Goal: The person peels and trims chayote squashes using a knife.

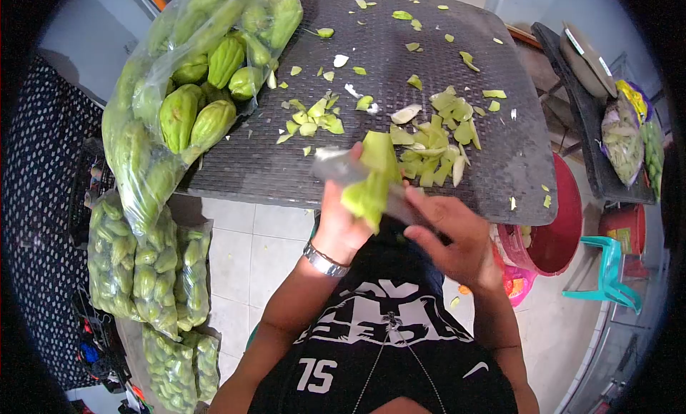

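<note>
Dark woven tabletop (493, 174), scattered peelings (432, 139), tiled floor (229, 246), left fingers (333, 197) gripping chayote (379, 160), right fingers (432, 208) gripping knife (343, 172)

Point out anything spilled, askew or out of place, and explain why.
Green peelings lie loose across the dark tabletop, some heaped, others scattered, rather than collected in a container. A green scrap also appears to be on the floor.

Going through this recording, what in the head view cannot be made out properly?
All in the head view:
Knife: tip smeared by motion blur.
Left hand: some fingers hidden behind the green vegetable.
Red tub: partly covered by the tabletop.
Pink bag: partly behind the right forearm.
</note>
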{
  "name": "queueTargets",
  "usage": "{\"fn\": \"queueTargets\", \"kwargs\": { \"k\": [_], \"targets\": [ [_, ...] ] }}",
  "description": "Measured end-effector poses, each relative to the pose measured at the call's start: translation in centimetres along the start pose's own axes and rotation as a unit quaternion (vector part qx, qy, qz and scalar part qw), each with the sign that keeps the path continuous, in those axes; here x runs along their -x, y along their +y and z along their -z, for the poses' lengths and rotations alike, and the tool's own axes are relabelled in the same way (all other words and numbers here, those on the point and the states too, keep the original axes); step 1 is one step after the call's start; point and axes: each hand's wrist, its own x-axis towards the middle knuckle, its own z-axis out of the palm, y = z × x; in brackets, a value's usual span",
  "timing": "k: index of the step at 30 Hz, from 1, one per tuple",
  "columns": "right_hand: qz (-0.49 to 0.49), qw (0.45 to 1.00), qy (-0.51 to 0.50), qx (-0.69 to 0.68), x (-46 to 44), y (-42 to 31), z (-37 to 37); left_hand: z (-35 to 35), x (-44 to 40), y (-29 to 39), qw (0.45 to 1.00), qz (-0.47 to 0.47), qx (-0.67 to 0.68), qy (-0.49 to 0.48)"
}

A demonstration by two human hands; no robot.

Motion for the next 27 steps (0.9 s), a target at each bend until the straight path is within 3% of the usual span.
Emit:
{"fn": "queueTargets", "kwargs": {
  "k": [1,2,5,11,14,17,19,21,23,24,27],
  "targets": [
    [-0.002,1.000,-0.022,0.021,0.2,-0.8,-0.1,0.0,0.1,0.2,0.999,0.022,0.005,-0.045],
    [-0.004,0.998,-0.045,0.041,0.4,-1.2,-0.1,-0.2,0.2,0.0,0.999,0.025,-0.023,0.008],
    [0.004,0.998,-0.039,0.054,0.5,-0.7,-0.6,-1.4,0.2,-0.3,0.998,-0.003,-0.052,0.039],
    [0.023,0.997,-0.041,0.056,0.2,-0.5,-0.5,-1.8,0.2,-0.6,0.996,-0.014,-0.050,0.066],
    [0.020,0.997,-0.052,0.049,0.2,0.0,-0.4,-1.2,0.2,-0.5,0.999,0.016,-0.031,0.033],
    [0.047,0.998,-0.016,0.047,-0.1,0.7,-0.2,-1.2,0.5,-0.7,0.999,0.018,0.002,0.052],
    [0.019,0.999,0.028,0.018,-0.1,3.7,0.2,-1.3,1.0,-0.4,0.999,0.012,-0.040,0.013],
    [-0.128,0.990,0.019,-0.058,-0.2,5.4,1.4,-1.8,1.5,-0.1,0.998,0.012,-0.062,0.005],
    [-0.378,0.908,-0.050,-0.175,-1.0,4.8,3.5,-2.5,1.8,0.0,0.998,0.011,-0.060,0.030],
    [-0.368,0.898,-0.042,-0.237,-1.0,4.8,3.6,-2.6,1.6,-0.1,0.996,0.003,-0.068,0.054],
    [-0.408,0.879,-0.035,-0.244,-1.4,3.1,3.2,-3.4,0.9,-0.1,0.997,-0.003,-0.027,0.077]
  ]
}}
